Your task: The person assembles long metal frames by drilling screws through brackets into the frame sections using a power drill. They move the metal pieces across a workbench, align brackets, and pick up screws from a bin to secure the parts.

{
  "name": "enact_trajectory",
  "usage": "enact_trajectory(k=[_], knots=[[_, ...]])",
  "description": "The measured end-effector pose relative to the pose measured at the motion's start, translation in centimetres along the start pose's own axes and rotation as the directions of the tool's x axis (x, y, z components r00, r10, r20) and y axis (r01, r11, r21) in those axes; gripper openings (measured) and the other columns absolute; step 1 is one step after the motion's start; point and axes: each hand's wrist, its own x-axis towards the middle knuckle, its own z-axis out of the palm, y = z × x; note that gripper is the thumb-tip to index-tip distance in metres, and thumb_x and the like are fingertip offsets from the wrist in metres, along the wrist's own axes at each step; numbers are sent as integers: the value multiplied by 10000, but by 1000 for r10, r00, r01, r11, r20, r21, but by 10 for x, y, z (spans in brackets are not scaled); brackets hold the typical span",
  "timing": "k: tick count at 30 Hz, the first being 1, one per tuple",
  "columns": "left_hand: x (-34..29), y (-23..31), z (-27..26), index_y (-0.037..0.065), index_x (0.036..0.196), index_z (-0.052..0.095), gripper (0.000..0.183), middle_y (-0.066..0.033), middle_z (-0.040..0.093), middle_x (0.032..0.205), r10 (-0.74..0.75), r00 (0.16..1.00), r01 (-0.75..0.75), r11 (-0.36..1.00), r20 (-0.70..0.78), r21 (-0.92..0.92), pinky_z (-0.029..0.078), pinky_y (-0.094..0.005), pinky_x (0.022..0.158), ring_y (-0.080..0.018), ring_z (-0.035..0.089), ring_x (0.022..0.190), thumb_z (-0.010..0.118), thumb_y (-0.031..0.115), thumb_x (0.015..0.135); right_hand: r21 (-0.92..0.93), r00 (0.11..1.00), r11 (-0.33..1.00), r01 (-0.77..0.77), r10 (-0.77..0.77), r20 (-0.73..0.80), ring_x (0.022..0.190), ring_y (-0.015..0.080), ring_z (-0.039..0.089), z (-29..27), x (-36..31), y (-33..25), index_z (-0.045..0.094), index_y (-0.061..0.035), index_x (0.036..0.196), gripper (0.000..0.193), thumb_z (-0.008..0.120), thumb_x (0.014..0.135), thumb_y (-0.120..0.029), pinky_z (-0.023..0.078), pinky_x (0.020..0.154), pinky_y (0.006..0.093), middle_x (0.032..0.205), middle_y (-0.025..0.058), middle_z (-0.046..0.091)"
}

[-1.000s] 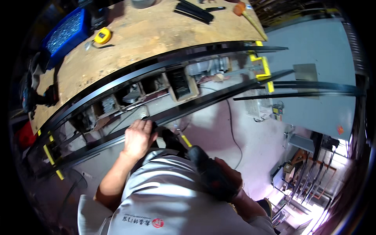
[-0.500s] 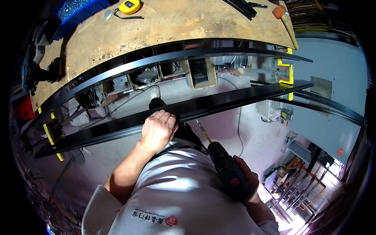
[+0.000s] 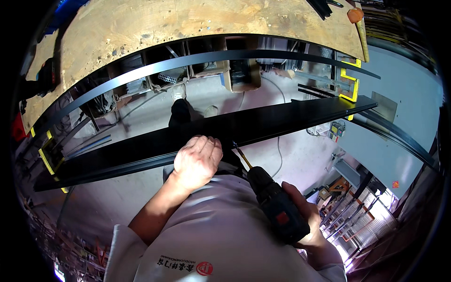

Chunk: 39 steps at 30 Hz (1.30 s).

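A long, wide black metal profile point(image 3: 277, 120) lies crosswise in front of me, resting on yellow-edged supports at both ends. My left hand point(image 3: 198, 157) is closed over its near edge, fingers curled and pressed together; the fingertips are hidden. In my right hand point(image 3: 303, 211) is a black cordless drill point(image 3: 275, 204), gripped by its handle. Its long driver bit point(image 3: 244, 158) points up and away, the tip at the profile's near edge just right of my left hand. A small shiny spot shows at that tip; I cannot tell whether it is a screw.
Beyond lies a narrow dark metal strip point(image 3: 202, 57), then a wooden workbench point(image 3: 155, 23) with a mallet point(image 3: 359, 28). Yellow-edged supports point(image 3: 350, 84) hold the profile's right end. Boxes of parts point(image 3: 242, 75) stand below the bench. A cable point(image 3: 280, 155) crosses the floor.
The drill's bit tip has come up to the profile's near edge. The profile's broad face shows more. My left hand stays on the edge, slightly further right in view.
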Motion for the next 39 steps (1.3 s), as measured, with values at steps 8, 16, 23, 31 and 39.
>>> enact_trajectory(k=[8,16,23,31,39], knots=[[0,-3,4,-78,976,675,355,-177,673,899,-47,999,47,998,-11,-29,580,-386,791,-286,662,798,729,92,669,-72,998,997,-6,10,61,783,245,741,-11,35,-32,497,104,1410,704,813,792,-14,579,714,312,993,182,744],[-1,-5,6,-69,1000,677,362,-170,674,917,-42,999,42,999,25,1,575,-391,815,-278,653,807,714,164,725,-78,976,993,-92,106,188,850,281,755,-22,53,-51,479,75,1437,714,804,810,-30,596,773,349,1115,221,721],[0,-7,3,-83,995,683,329,-192,677,921,-13,997,13,1000,74,1,571,-394,815,-293,650,808,694,160,772,-131,965,987,-89,118,235,854,292,767,-19,59,-49,490,48,1437,684,792,826,-10,610,757,363,1027,199,746],[4,-7,1,-94,971,686,277,-199,677,892,-11,994,10,1000,105,8,567,-377,771,-307,645,804,668,130,808,-234,970,972,7,51,238,673,221,718,-17,63,-43,576,38,1348,540,766,847,-29,556,576,289,817,111,708],[3,-8,4,-104,977,669,265,-209,672,877,-4,995,4,1000,101,2,572,-388,740,-312,642,767,667,122,840,-275,951,954,120,-31,307,585,198,681,-20,74,-43,607,62,1314,530,745,810,-26,522,499,296,747,95,672]])
